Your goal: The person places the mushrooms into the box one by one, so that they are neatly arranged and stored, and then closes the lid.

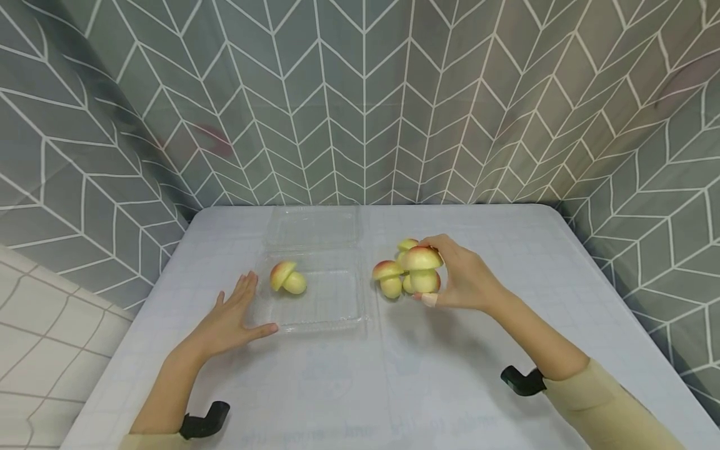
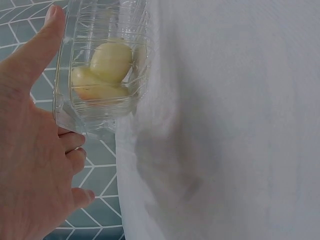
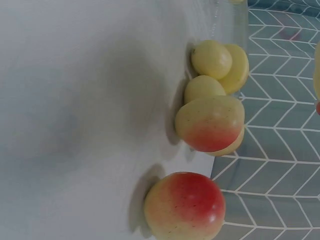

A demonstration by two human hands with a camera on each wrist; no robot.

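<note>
My right hand (image 1: 464, 275) holds a yellow mushroom (image 1: 423, 257) with a red-tinged cap, thumb and fingers on either side. It hovers at a cluster of similar mushrooms on the table, among them one mushroom (image 1: 387, 278) to its left and one mushroom (image 1: 406, 244) behind. The right wrist view shows loose mushrooms (image 3: 210, 122) and a red-blushed round cap (image 3: 185, 205); the hand's grip is hardly visible there. With fingers spread, my left hand (image 1: 227, 322) rests against the left side of a clear plastic clamshell box (image 1: 337, 322). One mushroom (image 1: 292, 280) lies inside it.
The box's hinged lid (image 1: 312, 228) lies open toward the back. A white cloth covers the table (image 1: 326, 387). Grey curtains (image 1: 360, 112) with white chevron lines hang behind and at the sides. Dark wrist-camera mounts (image 1: 523, 381) stick out from both forearms.
</note>
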